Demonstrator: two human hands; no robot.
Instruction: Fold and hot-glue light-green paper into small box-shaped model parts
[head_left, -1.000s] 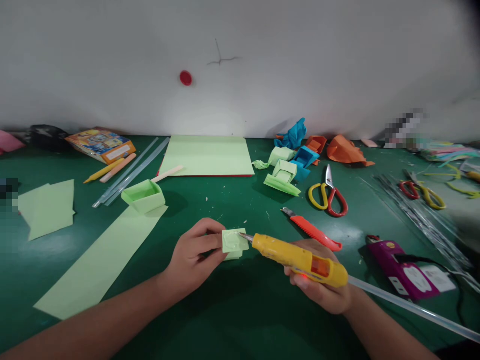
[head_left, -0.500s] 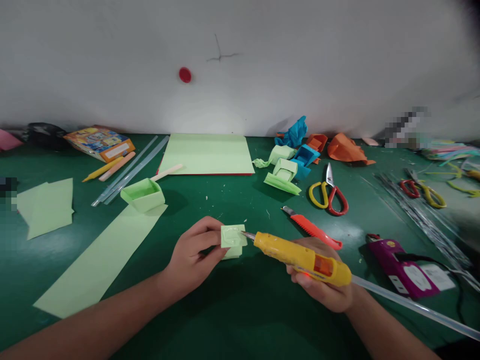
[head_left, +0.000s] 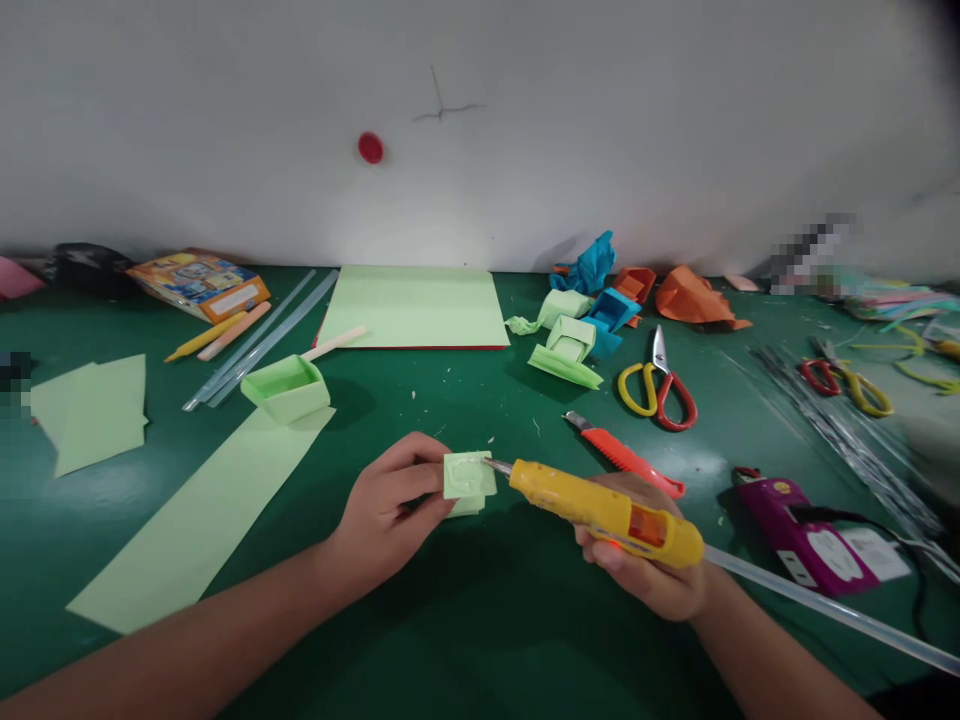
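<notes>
Between the fingers of my left hand [head_left: 397,510] is a small folded piece of light green paper [head_left: 463,478], its flat face turned toward me. Clear, shiny glue lies on that face. My right hand [head_left: 649,570] is wrapped round a yellow hot glue gun [head_left: 592,505] with a small red light glowing on its side. The gun's metal tip is at the upper right edge of the paper. A long clear glue stick [head_left: 832,612] sticks out of the gun's back end. The far side of the right hand's grip is hidden by the gun.
A green paper tray [head_left: 286,390] rests on a paper strip [head_left: 202,520] at left. To the right lie a red utility knife [head_left: 630,462], scissors [head_left: 658,385] and a purple box [head_left: 810,535] with a cable. Folded paper pieces [head_left: 570,338] and a light green sheet [head_left: 416,305] are farther back.
The glue gun's tip has shifted slightly up along the paper's right edge, and the gun's back end has dipped a little. My left hand has hardly moved.
</notes>
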